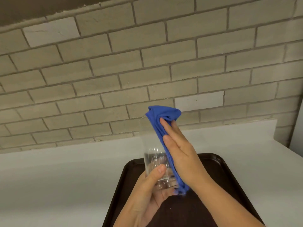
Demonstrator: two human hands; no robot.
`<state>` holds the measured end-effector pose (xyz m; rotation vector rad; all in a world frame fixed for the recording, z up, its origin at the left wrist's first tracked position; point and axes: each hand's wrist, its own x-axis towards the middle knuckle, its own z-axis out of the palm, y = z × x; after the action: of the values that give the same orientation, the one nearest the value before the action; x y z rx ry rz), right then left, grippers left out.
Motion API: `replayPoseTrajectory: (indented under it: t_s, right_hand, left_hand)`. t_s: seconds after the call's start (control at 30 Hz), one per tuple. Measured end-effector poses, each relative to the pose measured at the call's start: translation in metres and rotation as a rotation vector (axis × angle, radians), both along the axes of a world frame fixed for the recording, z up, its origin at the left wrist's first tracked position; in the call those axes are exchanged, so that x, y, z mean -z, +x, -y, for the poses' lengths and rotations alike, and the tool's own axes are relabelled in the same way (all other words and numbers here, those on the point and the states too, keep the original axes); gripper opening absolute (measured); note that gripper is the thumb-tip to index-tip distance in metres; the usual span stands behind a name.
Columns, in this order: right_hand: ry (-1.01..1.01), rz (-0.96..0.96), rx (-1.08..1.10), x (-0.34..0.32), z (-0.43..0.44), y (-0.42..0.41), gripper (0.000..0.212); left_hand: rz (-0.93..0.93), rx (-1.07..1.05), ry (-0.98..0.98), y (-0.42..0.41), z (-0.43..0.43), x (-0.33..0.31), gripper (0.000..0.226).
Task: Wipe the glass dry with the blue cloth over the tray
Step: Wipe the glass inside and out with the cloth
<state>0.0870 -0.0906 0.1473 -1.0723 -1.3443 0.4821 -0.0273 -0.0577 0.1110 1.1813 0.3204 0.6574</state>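
A tall clear glass (151,151) is held upright above the dark brown tray (219,171). My left hand (147,190) grips the glass around its base, thumb on the near side. A blue cloth (161,123) drapes over the rim and down the glass's right side. My right hand (178,149) lies flat against the cloth, fingers straight and pointing up, pressing it to the glass wall. The cloth's lower end (182,189) hangs by the glass's bottom.
The tray sits on a white counter (65,174) that runs left and right. A grey brick wall (131,71) rises right behind the counter, with a corner at the far right.
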Motion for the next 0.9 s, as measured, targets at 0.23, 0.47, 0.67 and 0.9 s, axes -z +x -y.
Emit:
replayPoseTrajectory:
  t_s: [0.23, 0.47, 0.67, 0.9]
  right_hand:
    - [0.056, 0.107, 0.020, 0.011, 0.006, -0.013, 0.044]
    - [0.022, 0.032, 0.053, 0.025, 0.017, -0.015, 0.047]
    - [-0.013, -0.106, 0.048, -0.022, -0.018, 0.015, 0.040]
    - [0.057, -0.028, 0.046, 0.045, 0.028, -0.028, 0.043]
  left_hand:
    - [0.037, -0.024, -0.018, -0.003, -0.011, -0.005, 0.053]
    - [0.025, 0.025, -0.063, -0.002, -0.011, 0.006, 0.055]
    - [0.040, 0.094, -0.059, 0.003, -0.014, 0.001, 0.064]
    - [0.058, 0.063, -0.104, -0.004, -0.025, 0.002, 0.054]
